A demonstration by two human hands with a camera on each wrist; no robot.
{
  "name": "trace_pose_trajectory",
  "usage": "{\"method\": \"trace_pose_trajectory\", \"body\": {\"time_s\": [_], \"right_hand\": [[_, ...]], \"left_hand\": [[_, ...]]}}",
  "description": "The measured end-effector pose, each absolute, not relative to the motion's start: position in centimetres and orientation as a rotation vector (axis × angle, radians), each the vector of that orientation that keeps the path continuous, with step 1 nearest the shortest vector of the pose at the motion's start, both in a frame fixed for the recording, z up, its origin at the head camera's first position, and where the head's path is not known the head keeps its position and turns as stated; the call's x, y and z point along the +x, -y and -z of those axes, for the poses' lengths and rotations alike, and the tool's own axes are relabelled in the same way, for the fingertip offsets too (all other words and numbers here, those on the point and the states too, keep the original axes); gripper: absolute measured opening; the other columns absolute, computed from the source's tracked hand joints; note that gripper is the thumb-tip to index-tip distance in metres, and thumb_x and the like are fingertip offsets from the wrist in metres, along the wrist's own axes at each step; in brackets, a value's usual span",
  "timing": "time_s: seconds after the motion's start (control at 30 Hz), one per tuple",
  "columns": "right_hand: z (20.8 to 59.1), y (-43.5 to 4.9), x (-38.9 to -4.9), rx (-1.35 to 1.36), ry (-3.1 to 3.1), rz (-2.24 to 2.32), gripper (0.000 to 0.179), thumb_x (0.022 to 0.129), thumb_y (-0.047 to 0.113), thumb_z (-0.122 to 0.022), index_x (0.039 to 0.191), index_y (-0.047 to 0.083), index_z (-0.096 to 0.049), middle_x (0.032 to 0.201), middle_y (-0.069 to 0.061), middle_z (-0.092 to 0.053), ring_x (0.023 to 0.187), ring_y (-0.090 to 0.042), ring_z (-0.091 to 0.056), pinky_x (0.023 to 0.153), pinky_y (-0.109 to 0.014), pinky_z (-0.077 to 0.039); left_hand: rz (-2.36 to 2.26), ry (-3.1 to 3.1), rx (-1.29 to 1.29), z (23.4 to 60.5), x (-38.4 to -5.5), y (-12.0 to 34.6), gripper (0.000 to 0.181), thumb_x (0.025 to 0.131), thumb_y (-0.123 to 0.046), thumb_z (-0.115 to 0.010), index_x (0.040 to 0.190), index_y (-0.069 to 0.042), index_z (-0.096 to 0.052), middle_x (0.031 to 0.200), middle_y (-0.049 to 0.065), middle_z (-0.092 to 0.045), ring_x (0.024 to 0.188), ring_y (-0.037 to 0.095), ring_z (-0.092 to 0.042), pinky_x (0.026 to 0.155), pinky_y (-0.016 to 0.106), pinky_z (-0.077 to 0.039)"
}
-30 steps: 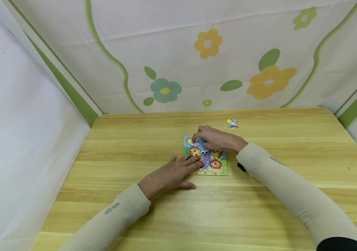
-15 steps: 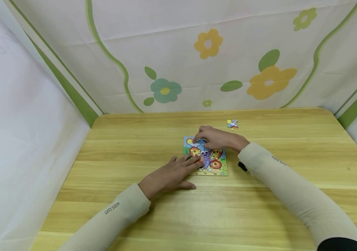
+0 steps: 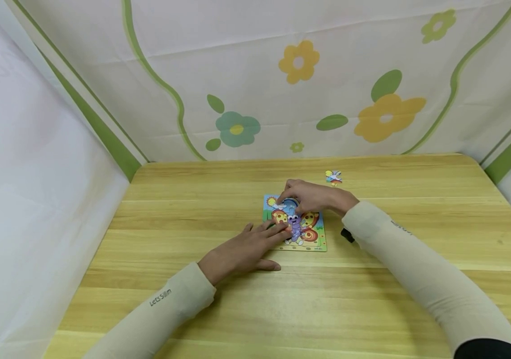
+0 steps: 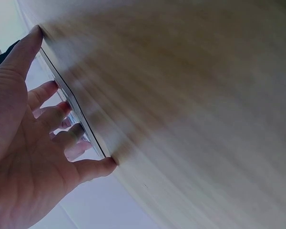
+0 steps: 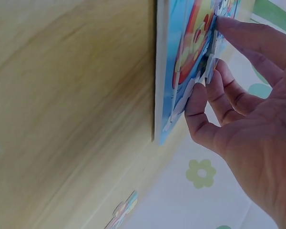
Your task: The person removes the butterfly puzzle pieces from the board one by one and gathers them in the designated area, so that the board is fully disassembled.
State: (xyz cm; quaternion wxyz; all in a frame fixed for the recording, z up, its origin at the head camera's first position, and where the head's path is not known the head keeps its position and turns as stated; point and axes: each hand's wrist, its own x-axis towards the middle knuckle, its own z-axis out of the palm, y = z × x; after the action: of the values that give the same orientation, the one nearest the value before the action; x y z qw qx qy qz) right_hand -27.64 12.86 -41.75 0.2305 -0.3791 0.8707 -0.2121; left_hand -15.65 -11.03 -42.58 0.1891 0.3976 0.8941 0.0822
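A butterfly jigsaw puzzle [image 3: 311, 244] in a flat board lies on the wooden table. My left hand [image 3: 242, 249] rests on its lower left part with fingers straight; in the left wrist view, thumb and little finger reach the table beside the board's edge. At the upper middle of the puzzle, my right hand [image 3: 311, 195] pinches a small puzzle piece [image 5: 210, 67] between thumb and fingers. In the right wrist view that piece is tilted up from the board [image 5: 166, 109]. The piece's picture is mostly hidden by the fingers.
Loose puzzle pieces [image 3: 333, 177] lie near the table's back edge, right of the board. Behind the wooden table [image 3: 183, 214] hangs a white cloth [image 3: 273, 99] printed with flowers. Another white cloth [image 3: 35, 199] hangs at the left.
My right hand has shifted very slightly to the right, and a little more of the blue area under its fingers shows. The left hand stays in place.
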Motion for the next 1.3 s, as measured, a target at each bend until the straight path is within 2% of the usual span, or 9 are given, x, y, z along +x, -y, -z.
{"method": "trace_pose_trajectory", "body": {"time_s": [0.37, 0.73, 0.9, 1.13, 1.3], "right_hand": [[42.2, -12.8, -27.8, -1.033, -2.408, 0.594, 0.051, 0.090, 0.000, -0.077, 0.138, 0.013, -0.069, 0.125, -0.012, -0.058, 0.110, -0.025, -0.053, 0.093, -0.041, -0.048], [42.4, -13.4, -27.7, -1.029, -2.419, 0.690, 0.052, 0.089, -0.002, -0.071, 0.139, 0.013, -0.068, 0.125, -0.012, -0.058, 0.105, -0.024, -0.053, 0.089, -0.039, -0.046], [41.9, -14.3, -27.6, -0.979, -2.439, 0.772, 0.051, 0.090, -0.002, -0.069, 0.139, 0.012, -0.068, 0.125, -0.013, -0.058, 0.107, -0.026, -0.054, 0.091, -0.041, -0.046], [41.4, -16.4, -27.8, -0.937, -2.499, 0.781, 0.050, 0.091, -0.004, -0.066, 0.138, 0.010, -0.069, 0.126, -0.014, -0.058, 0.103, -0.027, -0.051, 0.086, -0.041, -0.045], [41.2, -18.4, -28.0, -0.916, -2.531, 0.792, 0.049, 0.091, -0.007, -0.063, 0.138, 0.006, -0.068, 0.126, -0.017, -0.058, 0.107, -0.030, -0.053, 0.088, -0.044, -0.047]], "left_hand": [[-0.223, -2.509, 1.110, 42.5, -15.7, 11.0, 0.081, 0.103, -0.054, -0.058, 0.169, -0.026, -0.021, 0.177, -0.001, -0.017, 0.164, 0.033, -0.016, 0.122, 0.070, -0.028], [-0.228, -2.508, 1.096, 42.5, -15.6, 10.9, 0.081, 0.103, -0.054, -0.057, 0.170, -0.026, -0.020, 0.177, -0.001, -0.017, 0.164, 0.033, -0.015, 0.122, 0.070, -0.027], [-0.235, -2.509, 1.101, 42.4, -15.6, 10.9, 0.081, 0.103, -0.053, -0.058, 0.170, -0.025, -0.021, 0.177, -0.001, -0.018, 0.164, 0.033, -0.015, 0.122, 0.070, -0.027], [-0.246, -2.508, 1.095, 42.4, -15.6, 10.8, 0.081, 0.103, -0.053, -0.058, 0.169, -0.026, -0.021, 0.177, -0.002, -0.018, 0.164, 0.032, -0.016, 0.122, 0.070, -0.027], [-0.245, -2.508, 1.094, 42.5, -15.6, 10.8, 0.081, 0.103, -0.053, -0.059, 0.169, -0.026, -0.022, 0.177, -0.002, -0.019, 0.164, 0.032, -0.016, 0.122, 0.069, -0.027]]}}
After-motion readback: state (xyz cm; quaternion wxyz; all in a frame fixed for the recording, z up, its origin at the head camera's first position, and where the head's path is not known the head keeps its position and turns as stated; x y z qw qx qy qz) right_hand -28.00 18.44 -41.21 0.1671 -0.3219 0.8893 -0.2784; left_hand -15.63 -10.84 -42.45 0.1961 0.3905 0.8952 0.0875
